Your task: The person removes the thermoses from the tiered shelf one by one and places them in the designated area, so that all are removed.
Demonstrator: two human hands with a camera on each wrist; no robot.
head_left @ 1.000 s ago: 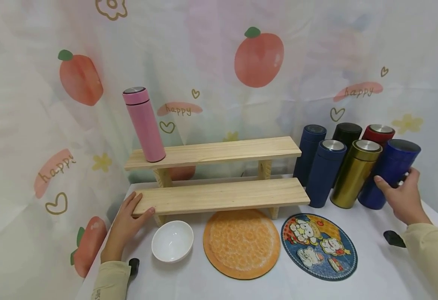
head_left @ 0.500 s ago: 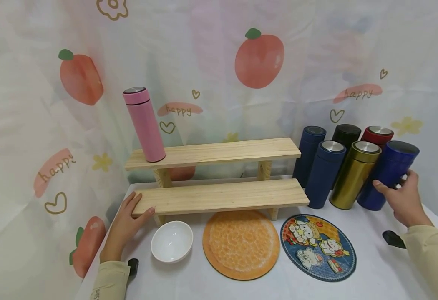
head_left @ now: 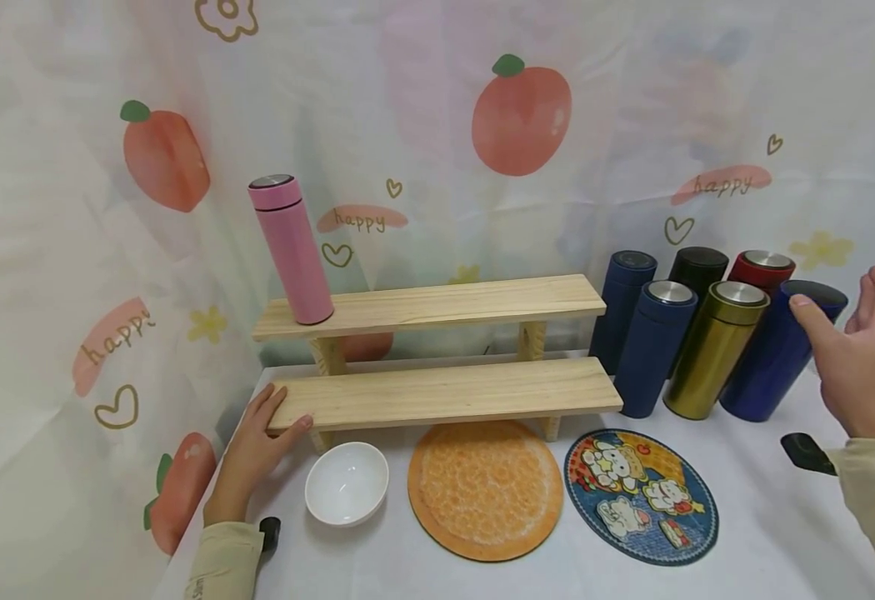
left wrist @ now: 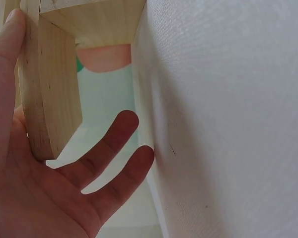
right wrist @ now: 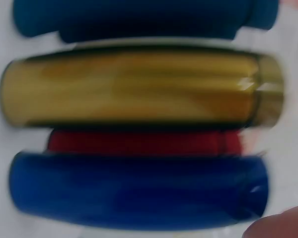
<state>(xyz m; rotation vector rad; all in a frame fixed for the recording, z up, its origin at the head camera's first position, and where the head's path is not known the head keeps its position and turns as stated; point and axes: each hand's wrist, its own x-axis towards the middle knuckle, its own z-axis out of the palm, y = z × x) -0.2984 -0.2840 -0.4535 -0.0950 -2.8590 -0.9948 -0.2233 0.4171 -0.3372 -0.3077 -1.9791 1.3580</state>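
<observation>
My left hand (head_left: 252, 443) holds the left end of the lower board of a two-tier wooden shelf (head_left: 445, 392); in the left wrist view, two fingers (left wrist: 124, 171) stretch out below the board. My right hand (head_left: 861, 358) is beside the top of a glossy blue thermos (head_left: 771, 358), fingers loosely spread, holding nothing. The thermos stands upright on the table. In the right wrist view only a fingertip (right wrist: 280, 225) shows near its lid. A gold thermos (head_left: 715, 354) stands just left of it, and a red thermos (head_left: 762, 268) is partly hidden behind.
Two dark blue thermoses, one in front (head_left: 653, 354), and a black thermos (head_left: 698, 268) complete the group. A pink thermos (head_left: 295, 258) stands on the upper board's left. A white bowl (head_left: 347, 483), an orange round mat (head_left: 486, 492) and a cartoon mat (head_left: 642, 497) lie in front.
My right hand has let go of the glossy blue thermos and risen from its side to near its lid. My left hand stays on the shelf.
</observation>
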